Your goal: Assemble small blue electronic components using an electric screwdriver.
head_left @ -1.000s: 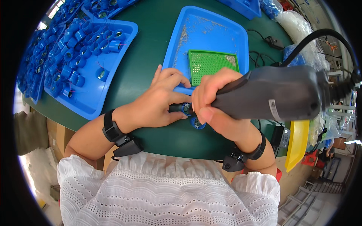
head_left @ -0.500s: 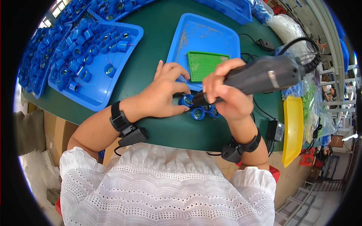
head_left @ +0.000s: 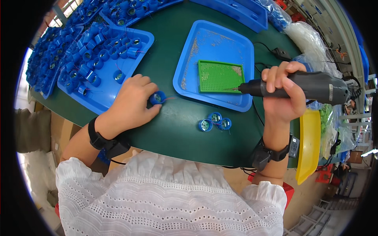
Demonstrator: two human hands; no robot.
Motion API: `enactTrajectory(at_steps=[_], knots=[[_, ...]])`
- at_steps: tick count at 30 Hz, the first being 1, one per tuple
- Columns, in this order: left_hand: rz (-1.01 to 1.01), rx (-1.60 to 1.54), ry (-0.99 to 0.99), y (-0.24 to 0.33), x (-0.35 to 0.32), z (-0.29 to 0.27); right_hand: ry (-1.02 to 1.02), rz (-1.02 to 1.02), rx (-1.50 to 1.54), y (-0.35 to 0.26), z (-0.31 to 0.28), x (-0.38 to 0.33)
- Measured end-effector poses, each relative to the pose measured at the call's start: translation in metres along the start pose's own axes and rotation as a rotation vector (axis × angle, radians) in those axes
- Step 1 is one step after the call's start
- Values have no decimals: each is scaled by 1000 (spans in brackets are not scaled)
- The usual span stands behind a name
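The left hand (head_left: 132, 103) pinches a small round blue plastic cap (head_left: 158, 97) on the green table (head_left: 169, 129). The right hand (head_left: 284, 94) grips a dark grey electric screwdriver (head_left: 311, 86), its tip over the green perforated plate (head_left: 219, 76) in the blue plastic tray (head_left: 204, 39). Clear plastic bags (head_left: 311, 39) lie beyond.

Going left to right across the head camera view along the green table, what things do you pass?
Blue tray of small blue cylinders → left hand on a blue cylinder → three blue cylinders → green screw board → right hand holding the electric screwdriver → yellow bin.
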State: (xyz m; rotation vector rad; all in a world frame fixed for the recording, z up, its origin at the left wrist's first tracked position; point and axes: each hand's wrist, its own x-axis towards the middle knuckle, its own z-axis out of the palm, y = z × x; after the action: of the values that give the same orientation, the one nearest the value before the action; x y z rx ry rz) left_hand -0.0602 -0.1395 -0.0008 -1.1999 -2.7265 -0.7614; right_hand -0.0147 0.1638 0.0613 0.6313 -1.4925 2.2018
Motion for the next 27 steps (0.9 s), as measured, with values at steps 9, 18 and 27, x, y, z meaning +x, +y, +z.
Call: enactTrajectory(at_steps=[9,18,27], knots=[[245,-237,38,45,6,9,-1,40,-73,49,14,10],[229,-352,-125,50,20,64,-86,42,-115,62,23,15],[171,-353,-100,39,19,58,-61,71,-246,64,21,13]])
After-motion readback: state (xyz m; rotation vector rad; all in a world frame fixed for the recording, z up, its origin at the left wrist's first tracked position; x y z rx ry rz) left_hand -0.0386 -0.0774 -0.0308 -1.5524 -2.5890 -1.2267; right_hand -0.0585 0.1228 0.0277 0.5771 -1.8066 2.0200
